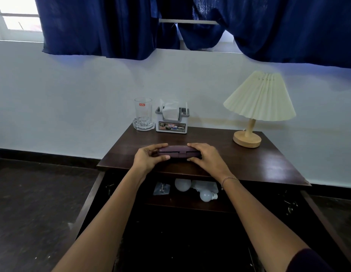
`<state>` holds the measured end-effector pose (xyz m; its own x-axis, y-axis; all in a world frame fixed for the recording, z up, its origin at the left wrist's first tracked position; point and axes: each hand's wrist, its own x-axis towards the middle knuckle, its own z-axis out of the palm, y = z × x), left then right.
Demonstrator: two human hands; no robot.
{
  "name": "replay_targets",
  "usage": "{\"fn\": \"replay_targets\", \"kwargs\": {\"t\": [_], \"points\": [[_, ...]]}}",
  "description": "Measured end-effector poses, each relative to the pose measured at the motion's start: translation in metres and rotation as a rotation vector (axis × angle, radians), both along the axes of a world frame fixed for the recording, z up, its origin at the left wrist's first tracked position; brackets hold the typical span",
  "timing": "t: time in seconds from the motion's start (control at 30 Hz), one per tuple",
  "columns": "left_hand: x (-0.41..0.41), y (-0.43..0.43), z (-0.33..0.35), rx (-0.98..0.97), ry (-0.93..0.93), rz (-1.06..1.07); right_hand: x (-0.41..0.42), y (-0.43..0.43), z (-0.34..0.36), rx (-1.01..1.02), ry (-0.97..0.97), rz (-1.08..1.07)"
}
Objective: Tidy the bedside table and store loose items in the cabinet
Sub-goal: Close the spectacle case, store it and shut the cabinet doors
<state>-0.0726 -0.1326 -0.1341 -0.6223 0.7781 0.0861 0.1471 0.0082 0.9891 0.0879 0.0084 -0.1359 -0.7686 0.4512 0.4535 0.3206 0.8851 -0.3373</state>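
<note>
A dark purple oblong case [178, 152] lies on the dark wooden bedside table [259, 163], near its front edge. My left hand [149, 158] grips its left end and my right hand [206, 158] grips its right end. Below the tabletop the cabinet [190, 222] stands open. Its upper shelf holds two white light bulbs [206, 195], a small clear packet [161, 188] and some white wrapping.
At the back of the table stand a clear glass [143, 112] on a glass coaster and a white tissue holder [171, 119]. A pleated cream lamp [257, 107] on a wooden base is at the back right. Open cabinet doors [88, 203] flank my arms.
</note>
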Motion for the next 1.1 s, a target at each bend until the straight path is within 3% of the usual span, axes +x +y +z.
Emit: {"fn": "replay_targets", "kwargs": {"t": [0.5,0.7,0.9,1.1], "points": [[0.002,0.000,-0.001,-0.001,-0.003,0.030,-0.002,0.000,-0.001,0.058,0.002,-0.020],[0.026,-0.015,0.002,0.005,0.003,0.108,0.009,-0.020,-0.001,0.281,0.047,-0.152],[0.068,-0.031,-0.018,0.051,0.086,0.189,0.030,-0.069,-0.037,-0.002,0.359,-0.204],[0.100,-0.038,-0.027,0.111,0.135,0.192,0.051,-0.077,-0.029,-0.175,0.508,-0.294]]}}
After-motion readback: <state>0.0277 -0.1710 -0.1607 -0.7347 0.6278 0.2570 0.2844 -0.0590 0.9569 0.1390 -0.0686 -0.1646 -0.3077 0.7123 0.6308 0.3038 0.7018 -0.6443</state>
